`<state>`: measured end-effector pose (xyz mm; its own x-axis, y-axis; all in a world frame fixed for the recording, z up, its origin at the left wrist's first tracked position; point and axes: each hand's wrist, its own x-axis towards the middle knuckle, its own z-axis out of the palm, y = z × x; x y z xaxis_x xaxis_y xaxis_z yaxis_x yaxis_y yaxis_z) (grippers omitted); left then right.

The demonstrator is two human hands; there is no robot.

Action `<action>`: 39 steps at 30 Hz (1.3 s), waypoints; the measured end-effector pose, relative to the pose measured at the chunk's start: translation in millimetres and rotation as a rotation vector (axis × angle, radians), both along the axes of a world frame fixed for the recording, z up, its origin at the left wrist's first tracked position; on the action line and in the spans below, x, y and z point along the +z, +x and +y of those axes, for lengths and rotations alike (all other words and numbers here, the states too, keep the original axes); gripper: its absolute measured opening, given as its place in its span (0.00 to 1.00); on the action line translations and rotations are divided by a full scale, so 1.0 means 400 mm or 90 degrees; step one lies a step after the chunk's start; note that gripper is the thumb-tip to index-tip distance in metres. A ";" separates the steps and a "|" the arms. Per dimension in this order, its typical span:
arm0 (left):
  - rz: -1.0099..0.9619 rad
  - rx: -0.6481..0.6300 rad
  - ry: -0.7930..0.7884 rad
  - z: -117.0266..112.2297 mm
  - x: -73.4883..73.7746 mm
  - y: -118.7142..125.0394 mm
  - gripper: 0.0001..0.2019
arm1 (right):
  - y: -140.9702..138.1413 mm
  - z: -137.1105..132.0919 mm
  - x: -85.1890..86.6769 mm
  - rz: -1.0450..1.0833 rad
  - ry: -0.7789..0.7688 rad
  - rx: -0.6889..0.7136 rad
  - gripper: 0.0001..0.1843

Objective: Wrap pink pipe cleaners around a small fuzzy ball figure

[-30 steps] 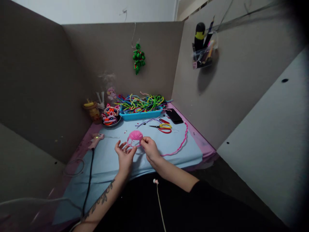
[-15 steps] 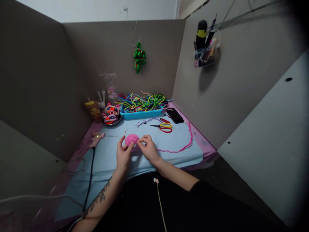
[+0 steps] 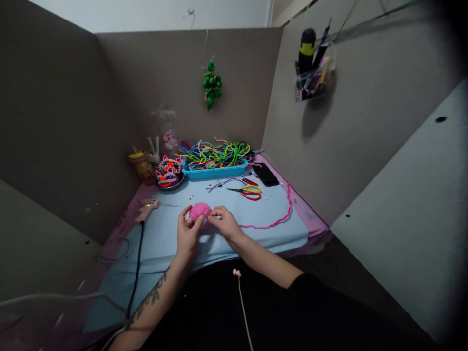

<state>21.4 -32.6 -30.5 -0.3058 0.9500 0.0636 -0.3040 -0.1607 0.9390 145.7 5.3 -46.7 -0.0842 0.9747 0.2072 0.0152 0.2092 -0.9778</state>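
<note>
A pink pipe-cleaner coil (image 3: 199, 210), wound into a round dome, is held between both my hands just above the light blue mat (image 3: 164, 243). My left hand (image 3: 187, 231) pinches its left side with thumb and fingers. My right hand (image 3: 225, 223) is closed on its right edge, where a long pink pipe cleaner (image 3: 274, 219) trails off to the right across the mat.
A blue tray (image 3: 214, 171) heaped with coloured pipe cleaners stands at the back. In front of it lie scissors (image 3: 246, 191) and a black phone (image 3: 265, 174). A glue gun (image 3: 146, 208) with a black cord lies left; a bowl of finished pieces (image 3: 168, 174) and a cup (image 3: 141, 167) stand behind it.
The coil was tilted with its open ring showing; both hands have since closed on it and lowered it. The trailing pink strand has shifted on the mat.
</note>
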 end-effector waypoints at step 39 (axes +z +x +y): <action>-0.031 -0.046 -0.039 0.021 -0.027 -0.028 0.35 | 0.048 0.003 0.030 -0.329 0.301 -0.016 0.09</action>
